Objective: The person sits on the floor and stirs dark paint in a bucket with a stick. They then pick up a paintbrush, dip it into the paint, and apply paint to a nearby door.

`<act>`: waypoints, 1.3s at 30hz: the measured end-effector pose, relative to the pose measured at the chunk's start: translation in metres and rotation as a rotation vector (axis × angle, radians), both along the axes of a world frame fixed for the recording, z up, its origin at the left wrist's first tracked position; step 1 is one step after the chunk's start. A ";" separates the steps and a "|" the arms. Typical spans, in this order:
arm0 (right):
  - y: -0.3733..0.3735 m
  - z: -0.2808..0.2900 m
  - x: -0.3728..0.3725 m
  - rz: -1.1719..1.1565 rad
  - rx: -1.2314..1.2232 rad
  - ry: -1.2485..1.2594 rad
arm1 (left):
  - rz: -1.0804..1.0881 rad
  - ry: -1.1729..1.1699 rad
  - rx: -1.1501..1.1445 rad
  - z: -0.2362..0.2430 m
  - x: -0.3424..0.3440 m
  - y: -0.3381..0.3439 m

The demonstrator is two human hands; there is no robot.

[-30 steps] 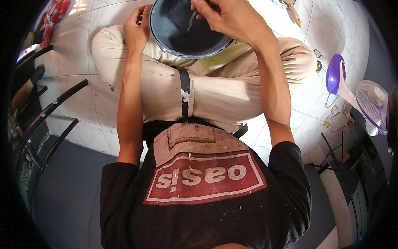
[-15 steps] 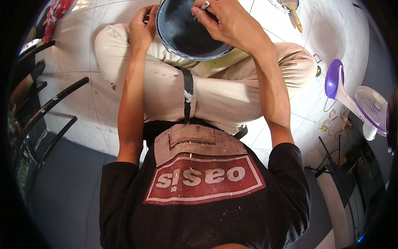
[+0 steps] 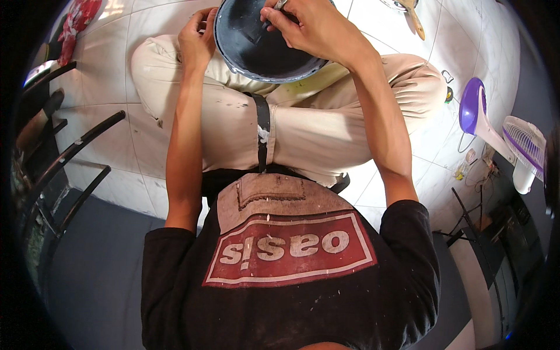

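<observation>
A round dark bucket (image 3: 245, 44) with pale smears along its rim stands before my crossed legs, its far side cut off by the top edge. My left hand (image 3: 197, 39) is at the bucket's left side, fingers curled against the wall by the rim. Over the bucket's opening, my right hand (image 3: 315, 29) grips a slim tool (image 3: 280, 4) with a grey, whitish-smeared handle. The tool's lower part points down into the bucket; its working end is too dark to make out.
A wooden-handled paintbrush (image 3: 417, 24) lies at the far right on white tiles. Along the right are a purple-and-white fan (image 3: 525, 146) and a folding frame (image 3: 466, 219). Black metal bars (image 3: 76, 143) stand at left, near a red, white-smeared cloth (image 3: 73, 26).
My right hand and the tool have shifted slightly left over the bucket. The bucket and my left hand sit slightly further left in view. The fan's head has turned.
</observation>
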State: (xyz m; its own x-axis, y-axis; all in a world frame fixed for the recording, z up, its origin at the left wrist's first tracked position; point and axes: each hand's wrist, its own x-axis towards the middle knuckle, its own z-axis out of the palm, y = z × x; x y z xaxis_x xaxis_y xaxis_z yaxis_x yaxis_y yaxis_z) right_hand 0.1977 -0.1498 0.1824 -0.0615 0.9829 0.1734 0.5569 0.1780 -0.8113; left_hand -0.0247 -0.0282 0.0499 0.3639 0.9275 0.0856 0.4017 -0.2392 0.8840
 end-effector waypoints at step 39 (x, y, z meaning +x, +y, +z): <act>0.006 0.019 0.044 -0.416 -0.394 0.449 | -0.038 0.055 0.053 -0.002 -0.001 0.001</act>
